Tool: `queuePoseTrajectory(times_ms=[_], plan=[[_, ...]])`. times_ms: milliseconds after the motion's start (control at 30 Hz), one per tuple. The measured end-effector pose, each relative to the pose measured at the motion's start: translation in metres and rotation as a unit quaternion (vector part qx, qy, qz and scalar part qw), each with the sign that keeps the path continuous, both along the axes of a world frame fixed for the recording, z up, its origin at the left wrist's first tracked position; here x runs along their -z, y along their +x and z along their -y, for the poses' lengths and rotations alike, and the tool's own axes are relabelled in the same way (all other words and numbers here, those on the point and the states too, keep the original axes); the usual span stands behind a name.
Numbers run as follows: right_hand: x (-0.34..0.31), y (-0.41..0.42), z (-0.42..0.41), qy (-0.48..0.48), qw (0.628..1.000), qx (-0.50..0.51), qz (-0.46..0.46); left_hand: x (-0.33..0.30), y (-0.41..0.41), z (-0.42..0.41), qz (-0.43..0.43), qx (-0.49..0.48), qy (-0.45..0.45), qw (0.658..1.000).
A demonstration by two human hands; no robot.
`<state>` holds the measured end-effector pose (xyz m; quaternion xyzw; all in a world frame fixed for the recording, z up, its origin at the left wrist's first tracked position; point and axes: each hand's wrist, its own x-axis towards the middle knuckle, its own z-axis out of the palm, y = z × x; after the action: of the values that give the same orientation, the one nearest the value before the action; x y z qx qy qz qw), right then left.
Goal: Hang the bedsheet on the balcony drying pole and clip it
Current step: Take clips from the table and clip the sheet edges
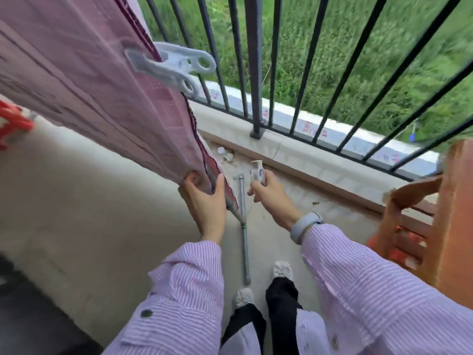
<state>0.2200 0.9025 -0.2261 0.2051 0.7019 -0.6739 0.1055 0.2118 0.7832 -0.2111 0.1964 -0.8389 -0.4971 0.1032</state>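
A pink bedsheet [84,80] hangs over a grey drying pole [231,208] that slants from the upper left down to the centre. A large pale grey clip [174,66] clamps the sheet near its dark-trimmed edge. My left hand [204,201] grips the sheet's lower end around the pole, thumb on the near side. My right hand [271,193] holds a second pale clip [257,171] upright, just right of the sheet's edge and apart from it.
A black metal railing [256,73] on a low concrete kerb [307,160] runs across the back, grass beyond. A thin metal rod [244,242] lies on the balcony floor by my feet. An orange plastic stool [414,226] stands at right. Something red [12,121] shows at the left edge.
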Motion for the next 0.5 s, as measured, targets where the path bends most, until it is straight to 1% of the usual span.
queuePoseTrajectory(times_ms=[133,233,333,433,500], plan=[[-0.009,-0.032,0.009,-0.024,0.995,-0.089,-0.033,0.003,-0.007,-0.006,-0.039,-0.085,-0.016,0.996],[-0.007,-0.047,0.020,0.068,0.983,-0.155,-0.066,0.002,-0.004,-0.002,-0.035,-0.116,-0.043,0.992],[-0.006,-0.050,0.028,0.103,0.973,-0.180,-0.100,0.005,0.000,0.003,-0.017,-0.095,-0.074,0.993],[-0.013,-0.050,0.027,0.126,0.968,-0.165,-0.141,0.009,0.005,0.003,-0.001,-0.067,-0.067,0.996],[-0.011,-0.048,0.025,0.126,0.969,-0.150,-0.150,0.009,0.011,-0.001,0.004,-0.062,-0.066,0.996]])
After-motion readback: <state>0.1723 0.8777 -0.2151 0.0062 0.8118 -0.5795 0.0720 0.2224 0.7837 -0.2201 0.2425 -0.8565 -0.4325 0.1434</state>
